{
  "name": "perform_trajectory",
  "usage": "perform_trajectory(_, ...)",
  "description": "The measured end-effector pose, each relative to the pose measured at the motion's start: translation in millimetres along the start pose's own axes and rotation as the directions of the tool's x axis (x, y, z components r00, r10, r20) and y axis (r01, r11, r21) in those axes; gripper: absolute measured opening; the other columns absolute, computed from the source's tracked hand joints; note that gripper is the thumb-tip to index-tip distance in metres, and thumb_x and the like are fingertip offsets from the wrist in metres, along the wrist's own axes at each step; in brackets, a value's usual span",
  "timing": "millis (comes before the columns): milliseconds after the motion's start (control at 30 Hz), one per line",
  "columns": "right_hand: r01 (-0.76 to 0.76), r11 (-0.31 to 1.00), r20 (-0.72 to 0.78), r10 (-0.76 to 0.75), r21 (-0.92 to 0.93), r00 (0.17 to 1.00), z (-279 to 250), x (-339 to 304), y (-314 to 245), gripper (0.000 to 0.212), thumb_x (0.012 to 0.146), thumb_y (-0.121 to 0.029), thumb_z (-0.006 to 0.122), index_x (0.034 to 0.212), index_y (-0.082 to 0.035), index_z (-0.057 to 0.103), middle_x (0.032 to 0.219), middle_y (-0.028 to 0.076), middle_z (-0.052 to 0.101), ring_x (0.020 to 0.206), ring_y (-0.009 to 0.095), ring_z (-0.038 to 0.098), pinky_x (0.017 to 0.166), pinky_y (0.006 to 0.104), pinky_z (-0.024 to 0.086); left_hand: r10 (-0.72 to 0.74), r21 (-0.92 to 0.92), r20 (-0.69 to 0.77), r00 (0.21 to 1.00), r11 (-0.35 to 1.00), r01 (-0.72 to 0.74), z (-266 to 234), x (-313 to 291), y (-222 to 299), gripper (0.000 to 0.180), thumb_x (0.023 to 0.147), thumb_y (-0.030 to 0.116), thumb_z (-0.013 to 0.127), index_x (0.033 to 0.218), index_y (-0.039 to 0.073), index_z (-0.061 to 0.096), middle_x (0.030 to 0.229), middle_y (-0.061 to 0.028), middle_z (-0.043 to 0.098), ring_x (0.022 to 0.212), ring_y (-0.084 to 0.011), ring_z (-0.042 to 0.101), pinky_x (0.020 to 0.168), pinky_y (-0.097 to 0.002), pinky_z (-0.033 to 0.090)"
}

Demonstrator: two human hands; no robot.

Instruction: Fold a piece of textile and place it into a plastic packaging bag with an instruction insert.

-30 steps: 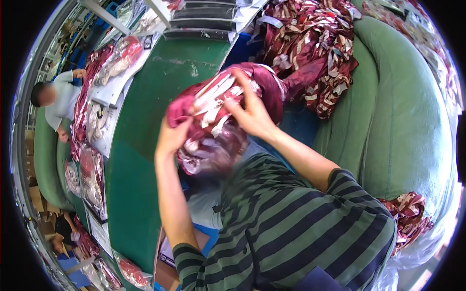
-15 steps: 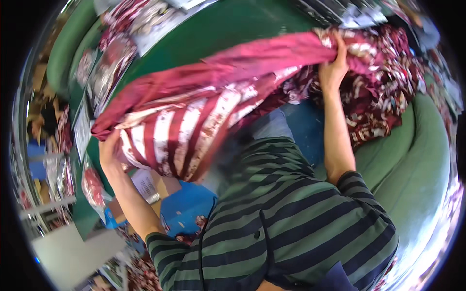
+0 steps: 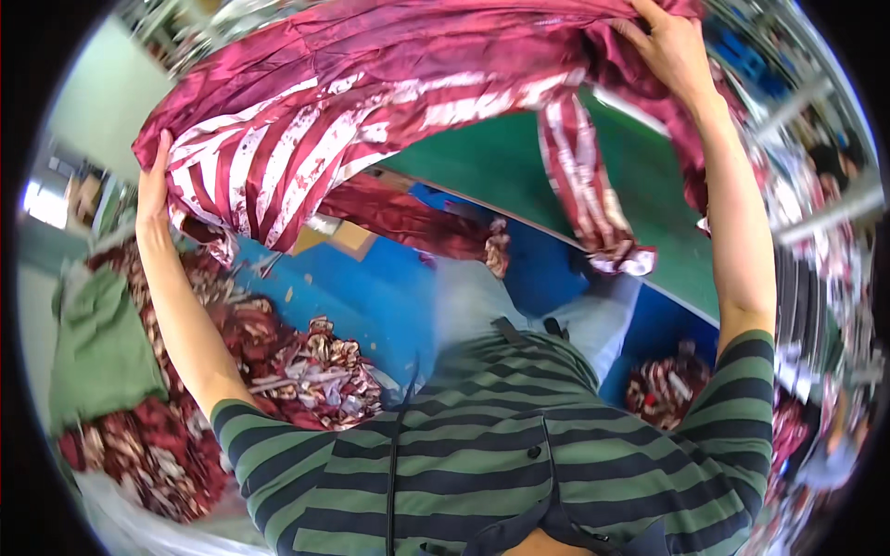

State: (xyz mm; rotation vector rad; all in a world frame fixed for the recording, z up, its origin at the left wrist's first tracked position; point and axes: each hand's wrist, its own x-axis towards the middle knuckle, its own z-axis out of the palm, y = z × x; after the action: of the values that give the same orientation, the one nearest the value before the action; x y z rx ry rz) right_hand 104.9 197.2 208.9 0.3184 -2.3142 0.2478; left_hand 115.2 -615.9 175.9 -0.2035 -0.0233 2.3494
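Note:
A dark red satin garment [image 3: 306,111] with white patterned stripes is stretched wide across the upper part of the head view, held up by both hands. My left hand [image 3: 153,190] is closed on its left end, the fingers partly behind the cloth. My right hand [image 3: 672,51] grips the upper edge at the far right, its fingertips partly hidden in the folds. A striped tubular piece [image 3: 579,171] hangs from the garment in front of the green tabletop. Another dark red length [image 3: 408,218] droops lower, near my legs, ending in a gathered cuff.
Heaps of red and white fabric [image 3: 315,371] lie on the blue floor [image 3: 343,287] to the left. A smaller heap [image 3: 667,385] lies right of my legs. Green cloth [image 3: 102,352] rests at far left. A cardboard box [image 3: 348,239] shows below the garment. Metal rails [image 3: 834,208] stand at right.
Both hands have risen, lifting the garment higher and spreading it wider. Its right part has come away from the fabric pile. My view has turned, showing more floor heaps at left.

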Motion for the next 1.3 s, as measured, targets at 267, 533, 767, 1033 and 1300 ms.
perform_trajectory(267,0.152,0.950,0.311,-0.236,0.271,0.921,80.0,87.2,-123.5,0.034,0.086,-0.012,0.071,0.118,-0.008,0.063,0.100,0.010,0.073,0.078,0.027,0.068,0.068,0.0354,0.053,0.927,0.793,0.375,-0.007,-0.318,0.520,6.6,-107.3,-84.7,0.072,0.089,0.060,0.070,0.125,-0.002,0.067,0.119,-0.0147,0.069,0.105,-0.0224,0.064,0.090,-0.0308,0.051)
perform_trajectory(533,0.102,0.936,0.397,-0.240,0.338,0.886,83.4,82.0,-114.3,0.019,0.098,-0.017,0.062,0.112,-0.005,0.064,0.087,0.000,0.064,0.073,0.014,0.052,0.065,0.0301,0.044,0.868,0.623,0.497,0.016,-0.369,0.690,-4.8,-114.5,-54.6,0.070,0.088,0.063,0.068,0.104,-0.005,0.074,0.091,-0.0123,0.073,0.080,-0.0203,0.065,0.075,-0.0307,0.052)
perform_trajectory(767,0.163,0.823,0.315,-0.381,0.543,0.869,21.1,39.5,-100.3,0.031,0.107,-0.027,0.053,0.098,0.001,0.063,0.084,-0.005,0.056,0.074,0.007,0.045,0.068,0.0212,0.038,0.927,0.704,0.368,0.072,-0.329,0.629,-5.4,-87.4,-83.4,0.065,0.088,0.059,0.070,0.105,-0.004,0.074,0.086,-0.0102,0.071,0.076,-0.0171,0.063,0.071,-0.0288,0.051)
perform_trajectory(1033,-0.393,0.813,0.790,-0.128,0.430,0.600,-44.8,-212.2,-62.0,0.007,0.089,-0.004,0.070,0.091,0.001,0.073,0.073,0.004,0.066,0.058,0.012,0.048,0.057,0.0261,0.040,0.718,0.807,-0.477,0.508,0.127,0.577,-184.6,-67.4,-226.2,0.074,0.081,0.044,0.083,0.135,0.000,0.057,0.105,-0.0160,0.072,0.087,-0.0280,0.071,0.084,-0.0389,0.060)
perform_trajectory(1300,-0.453,0.865,0.970,-0.137,0.217,0.203,34.9,-434.4,-9.2,0.018,0.095,-0.017,0.064,0.097,0.000,0.072,0.077,0.010,0.070,0.060,0.027,0.058,0.060,0.0352,0.046,0.449,0.762,-0.272,0.851,-0.440,0.476,-359.8,103.5,-241.0,0.080,0.084,0.037,0.082,0.147,0.001,0.048,0.145,-0.0157,0.056,0.124,-0.0275,0.060,0.105,-0.0348,0.047)
